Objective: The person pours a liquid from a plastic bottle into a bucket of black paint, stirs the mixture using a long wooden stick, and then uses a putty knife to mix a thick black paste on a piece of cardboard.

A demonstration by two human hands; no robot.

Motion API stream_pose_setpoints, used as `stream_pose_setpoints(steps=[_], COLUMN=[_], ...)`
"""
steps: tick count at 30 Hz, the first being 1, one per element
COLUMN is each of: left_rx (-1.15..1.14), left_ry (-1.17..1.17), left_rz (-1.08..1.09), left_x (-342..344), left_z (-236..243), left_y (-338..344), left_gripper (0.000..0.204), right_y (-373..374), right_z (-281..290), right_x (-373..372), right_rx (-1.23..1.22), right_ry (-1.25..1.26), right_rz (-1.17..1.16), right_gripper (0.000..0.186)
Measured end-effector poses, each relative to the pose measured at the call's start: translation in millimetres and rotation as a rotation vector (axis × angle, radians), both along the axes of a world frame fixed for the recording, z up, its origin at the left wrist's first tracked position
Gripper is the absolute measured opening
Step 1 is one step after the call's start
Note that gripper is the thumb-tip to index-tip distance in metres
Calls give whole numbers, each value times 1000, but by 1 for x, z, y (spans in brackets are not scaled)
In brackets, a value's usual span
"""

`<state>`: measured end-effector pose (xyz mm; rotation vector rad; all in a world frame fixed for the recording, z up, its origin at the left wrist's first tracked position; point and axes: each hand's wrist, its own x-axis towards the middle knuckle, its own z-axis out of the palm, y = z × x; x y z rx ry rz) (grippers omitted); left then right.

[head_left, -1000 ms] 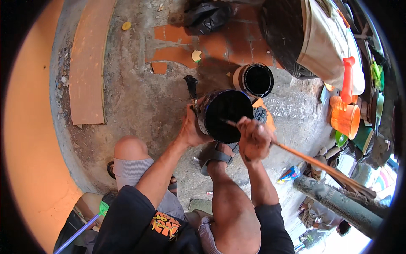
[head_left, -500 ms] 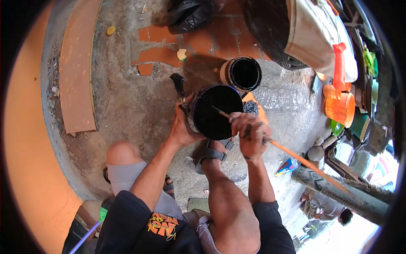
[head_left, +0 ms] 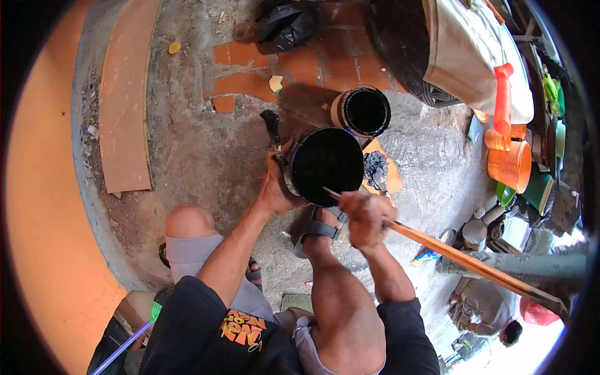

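My left hand [head_left: 277, 184] is closed on the left side of a large can of black liquid [head_left: 326, 165]. A black-coated brush [head_left: 270, 125] stands out just above that hand. In my right hand [head_left: 369, 219] is a long wooden stick [head_left: 459, 255], its thin far end over or in the black liquid; the fingers are wrapped round it. Behind the held can stands a second can of black liquid [head_left: 366, 112]. To its right, an orange flat piece [head_left: 392, 176] bears a black tarry lump [head_left: 375, 164] and a small tool.
A long board [head_left: 122, 112] lies along the orange wall [head_left: 47, 187]. A black bag [head_left: 287, 25], broken tiles, a pale bag [head_left: 465, 56] and orange containers [head_left: 509, 165] are around the floor. What looks like another person [head_left: 507, 333] is at lower right, beside a rolled bundle.
Compared with the earlier frames, my right hand and the stick have dipped lower toward me, the stick's tip lower in the can's opening. My left hand still grips the can.
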<state>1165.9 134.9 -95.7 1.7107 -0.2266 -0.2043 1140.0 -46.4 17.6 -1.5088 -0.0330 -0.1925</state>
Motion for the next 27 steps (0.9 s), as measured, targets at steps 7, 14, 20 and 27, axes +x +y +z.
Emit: stream_pose_setpoints(steps=[7, 14, 20, 27], left_rx=[101, 140, 170, -66], left_ry=[5, 72, 57, 255], left_rz=[-17, -140, -17, -6], left_x=[11, 15, -14, 0], left_z=[7, 32, -3, -5], left_y=[-8, -3, -22, -4], left_gripper=[119, 92, 105, 107], right_y=[-8, -14, -27, 4], right_z=[-14, -88, -34, -79], right_x=[52, 3, 2, 21], right_rx=[37, -362, 149, -328], right_ry=[-184, -159, -53, -280], right_rz=[-315, -297, -460, -206], right_gripper=[42, 15, 44, 30])
